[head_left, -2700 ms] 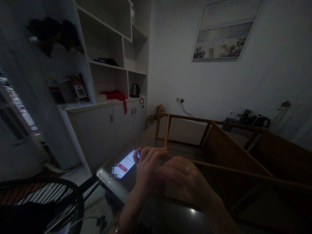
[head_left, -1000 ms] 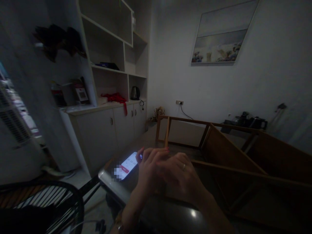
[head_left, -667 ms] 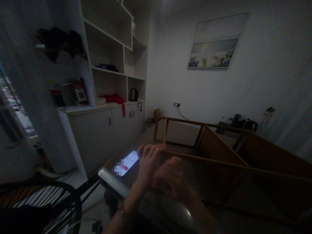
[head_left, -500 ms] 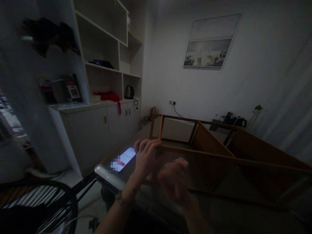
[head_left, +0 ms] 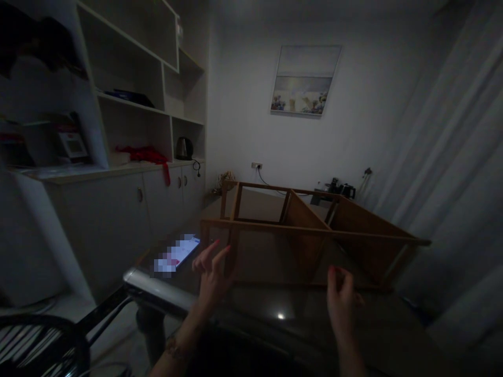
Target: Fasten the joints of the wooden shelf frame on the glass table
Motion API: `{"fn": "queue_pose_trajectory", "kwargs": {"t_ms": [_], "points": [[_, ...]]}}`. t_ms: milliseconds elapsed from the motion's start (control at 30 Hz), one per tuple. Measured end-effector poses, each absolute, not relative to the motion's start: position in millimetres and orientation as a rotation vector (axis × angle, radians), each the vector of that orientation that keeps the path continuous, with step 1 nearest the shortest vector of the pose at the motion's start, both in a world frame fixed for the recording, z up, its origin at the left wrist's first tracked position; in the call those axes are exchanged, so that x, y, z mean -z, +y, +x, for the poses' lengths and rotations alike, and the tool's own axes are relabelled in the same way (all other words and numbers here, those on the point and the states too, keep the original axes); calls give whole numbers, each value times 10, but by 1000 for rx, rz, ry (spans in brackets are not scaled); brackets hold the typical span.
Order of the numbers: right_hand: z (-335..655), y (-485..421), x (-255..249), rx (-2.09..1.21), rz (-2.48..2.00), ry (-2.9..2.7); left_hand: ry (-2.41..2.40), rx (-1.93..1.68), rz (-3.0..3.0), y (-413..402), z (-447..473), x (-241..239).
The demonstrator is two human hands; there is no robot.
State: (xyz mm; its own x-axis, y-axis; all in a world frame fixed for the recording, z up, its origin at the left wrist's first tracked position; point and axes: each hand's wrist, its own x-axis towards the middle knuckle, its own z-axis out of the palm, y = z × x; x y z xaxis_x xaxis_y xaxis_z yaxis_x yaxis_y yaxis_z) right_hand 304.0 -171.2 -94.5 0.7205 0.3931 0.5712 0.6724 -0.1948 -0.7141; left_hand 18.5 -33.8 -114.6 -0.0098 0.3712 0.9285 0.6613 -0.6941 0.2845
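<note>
The wooden shelf rack lies just beyond both grips, long axis crossways: left hand, fingers apart, nears its left end; right hand curls, contents unclear.

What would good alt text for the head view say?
A person's left hand and right hand, apart, over a dark table near a wooden shelf frame. A lit phone lies left; behind, white cabinet, kettle, framed picture.

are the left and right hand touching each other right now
Apart. The head view shows a plain gap, with the wooden frame and tabletop visible between the left hand and right hand.
</note>
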Motion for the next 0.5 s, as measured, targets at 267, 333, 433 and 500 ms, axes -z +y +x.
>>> {"fn": "queue_pose_trajectory", "kwargs": {"t_ms": [267,333,433,500], "points": [[3109,-1507,936,288,-2150,-1095,-1225,1908,-2271,-497,262,1643],[3123,-1452,931,298,-2209,-1171,-1300,1832,-2381,-459,270,1656],[3124,-1391,933,352,-2253,-1191,-1392,1752,-2471,-372,293,1696],[3115,-1369,939,403,-2281,-1172,-1412,1786,-2456,-313,316,1729]]}}
